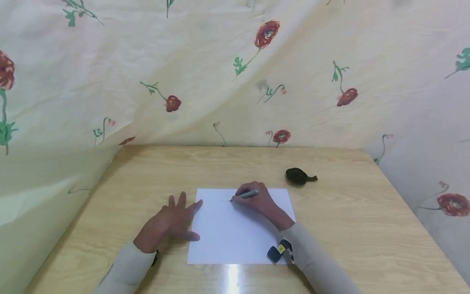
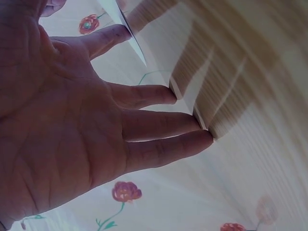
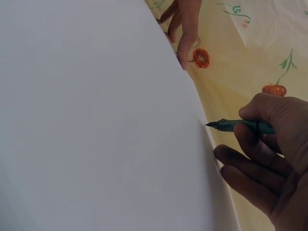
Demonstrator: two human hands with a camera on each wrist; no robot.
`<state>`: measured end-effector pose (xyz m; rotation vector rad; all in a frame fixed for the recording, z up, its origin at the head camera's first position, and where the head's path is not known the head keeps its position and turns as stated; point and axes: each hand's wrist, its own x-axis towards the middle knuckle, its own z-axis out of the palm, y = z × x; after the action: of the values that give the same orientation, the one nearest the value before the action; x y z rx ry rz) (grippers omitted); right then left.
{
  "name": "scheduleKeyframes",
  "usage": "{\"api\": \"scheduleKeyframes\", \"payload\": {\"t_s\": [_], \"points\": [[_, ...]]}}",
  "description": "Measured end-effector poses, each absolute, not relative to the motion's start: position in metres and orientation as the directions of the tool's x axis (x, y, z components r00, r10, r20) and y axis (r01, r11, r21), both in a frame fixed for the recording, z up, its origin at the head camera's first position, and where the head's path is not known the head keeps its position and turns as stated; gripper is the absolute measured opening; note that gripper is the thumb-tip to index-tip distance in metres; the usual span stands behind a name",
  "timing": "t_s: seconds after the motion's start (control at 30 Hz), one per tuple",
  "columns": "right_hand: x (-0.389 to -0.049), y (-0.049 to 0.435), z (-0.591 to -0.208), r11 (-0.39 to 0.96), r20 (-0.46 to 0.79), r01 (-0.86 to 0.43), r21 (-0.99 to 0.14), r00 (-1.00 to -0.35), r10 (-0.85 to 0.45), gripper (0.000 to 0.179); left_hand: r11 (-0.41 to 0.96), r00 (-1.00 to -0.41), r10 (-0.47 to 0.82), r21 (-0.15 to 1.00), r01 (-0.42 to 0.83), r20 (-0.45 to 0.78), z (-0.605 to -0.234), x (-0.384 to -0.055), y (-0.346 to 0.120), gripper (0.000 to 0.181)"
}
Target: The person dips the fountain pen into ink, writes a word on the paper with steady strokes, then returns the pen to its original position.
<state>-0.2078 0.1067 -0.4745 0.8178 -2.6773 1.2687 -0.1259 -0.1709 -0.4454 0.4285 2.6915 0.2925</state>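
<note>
A green fountain pen (image 1: 249,194) slants over the upper part of a white sheet of paper (image 1: 224,232), its nib at the right end of a faint thin line (image 1: 224,201); whether nib and paper touch is too fine to tell. The person's right hand (image 1: 260,201) has a narrow grip, pinching the barrel between thumb and fingers close to the nib, a hold that likely gives fine control. The left hand (image 1: 175,219) spreads wide and grasps nothing, thumb and index finger at the sheet's left edge, other fingertips on the bench (image 1: 349,228), apparently to keep the page from sliding. Just past the sheet's upper right corner sits a dark rounded object (image 1: 296,176) with a short tail, its identity unclear, perhaps placed there to leave the page free. Behind the bench hangs a pale poppy-patterned cloth (image 1: 205,53).
</note>
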Motion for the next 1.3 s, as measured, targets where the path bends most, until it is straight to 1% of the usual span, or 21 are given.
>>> {"api": "scheduleKeyframes", "payload": {"t_s": [0.23, 0.37, 0.5, 0.8, 1.03, 1.3], "points": [[-0.205, 0.117, -0.473, 0.531, 0.265, -0.494, -0.689, -0.853, -0.45, 0.006, 0.935, -0.877, 0.331, 0.245, 0.255, -0.349, -0.446, -0.125, -0.167, 0.104], [-0.203, 0.115, -0.472, 0.509, 0.277, -0.514, -0.691, -0.838, -0.47, 0.007, 0.939, -0.88, 0.322, 0.236, 0.25, -0.348, -0.444, -0.12, -0.171, 0.106], [-0.202, 0.112, -0.472, 0.496, 0.278, -0.524, -0.692, -0.828, -0.488, 0.007, 0.934, -0.885, 0.337, 0.234, 0.271, -0.321, -0.444, -0.116, -0.175, 0.107], [-0.203, 0.121, -0.475, 0.542, 0.273, -0.512, -0.666, -0.844, -0.463, 0.008, 0.929, -0.883, 0.344, 0.251, 0.271, -0.318, -0.446, -0.119, -0.172, 0.106], [-0.207, 0.13, -0.473, 0.542, 0.284, -0.525, -0.656, -0.838, -0.467, 0.006, 0.93, -0.882, 0.346, 0.237, 0.28, -0.319, -0.445, -0.124, -0.168, 0.107], [-0.205, 0.136, -0.47, 0.56, 0.246, -0.497, -0.663, -0.851, -0.464, 0.006, 0.925, -0.885, 0.354, 0.256, 0.282, -0.302, -0.444, -0.124, -0.168, 0.107]]}}
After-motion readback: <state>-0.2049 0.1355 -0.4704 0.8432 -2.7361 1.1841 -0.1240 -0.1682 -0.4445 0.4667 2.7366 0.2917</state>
